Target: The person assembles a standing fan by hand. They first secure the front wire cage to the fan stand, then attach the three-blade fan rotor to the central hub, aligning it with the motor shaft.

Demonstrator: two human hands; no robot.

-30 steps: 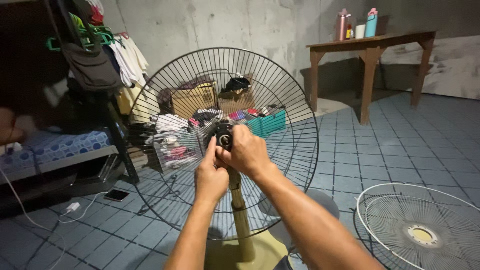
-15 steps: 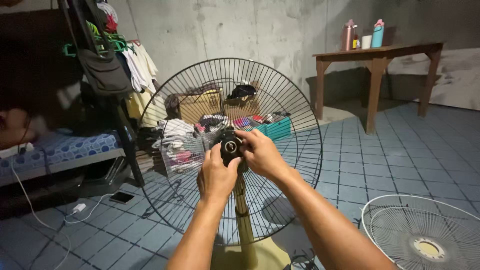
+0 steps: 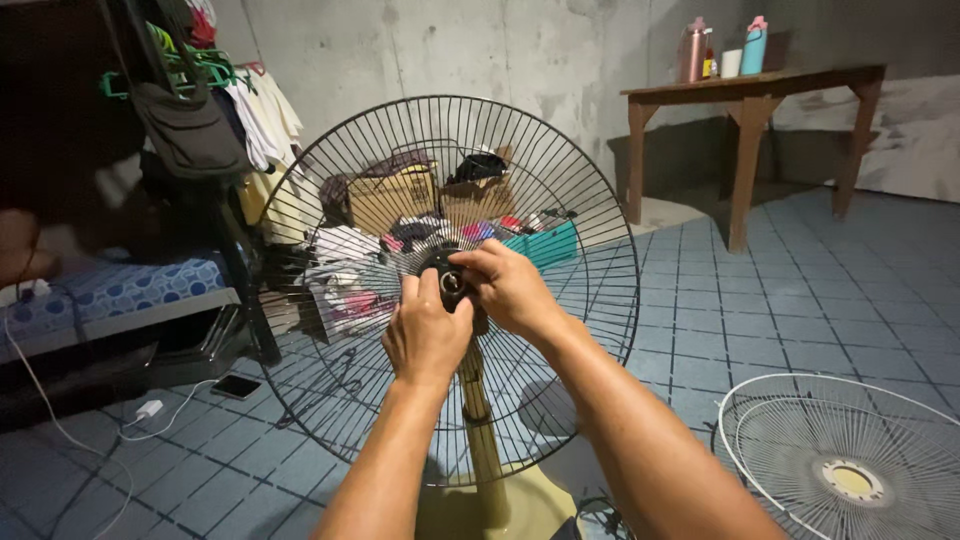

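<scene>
while both bare hands are pressed to the middle of a round black wire fan guard (image 3: 560,180), a small black round hub nut (image 3: 451,283) at its centre is gripped from two sides. the left hand (image 3: 425,335) is seen below and to the left of the nut, its fingers (image 3: 408,292) curled shut against the nut's lower edge with the thumb raised beside it. the right hand (image 3: 510,290) is set to the right and slightly above, its fingers (image 3: 468,262) closed over the nut's upper rim. the nut is held between the two hands, touching both; the right hand is judged the nearer to its face. the nut's axis is pointed straight out of the guard toward the camera, so any turning would be done about that line. the guard is carried upright on a pale yellow plastic fan stand (image 3: 478,420), whose base is seen on the blue tiled floor (image 3: 780,300). a white wire fan guard (image 3: 850,470) is laid flat on the floor to the right, well apart from the hands. behind the black guard, cardboard boxes of clothes (image 3: 385,200) are stacked, and a brown wooden tabletop (image 3: 760,80) with tall bottles (image 3: 691,50) is stood by the concrete wall. a dark phone (image 3: 236,386) is left on the floor at left.
</scene>
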